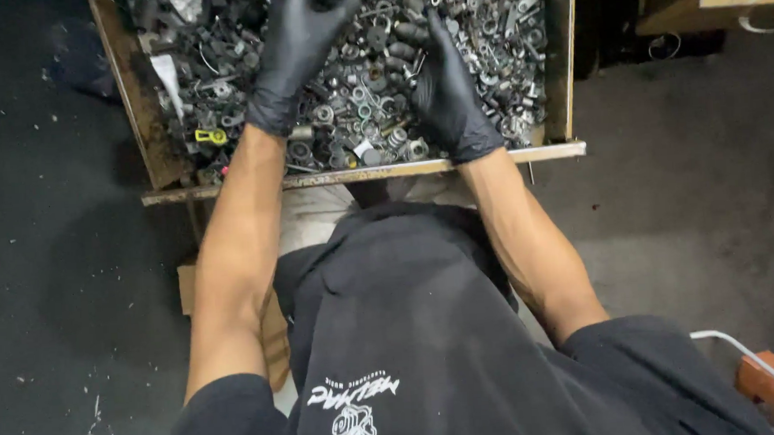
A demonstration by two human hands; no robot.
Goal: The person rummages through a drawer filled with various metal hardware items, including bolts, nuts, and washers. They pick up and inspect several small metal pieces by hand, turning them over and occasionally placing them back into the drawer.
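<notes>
Dark concrete floor (686,193), wooden tray (363,172) of metal scrap (355,113), left hand (294,50) fingers curled, right hand (447,91) fingers spread

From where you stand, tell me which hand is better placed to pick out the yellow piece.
Left, probably. The yellow piece lies at the tray's near-left corner, just beside the left hand's wrist. The right hand rests on the metal parts further right and would have to cross over.

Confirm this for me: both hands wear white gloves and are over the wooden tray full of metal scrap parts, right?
Not quite. In the head view the gloves are black, not white. Both the left hand and right hand are over the wooden tray of metal scrap parts.
</notes>
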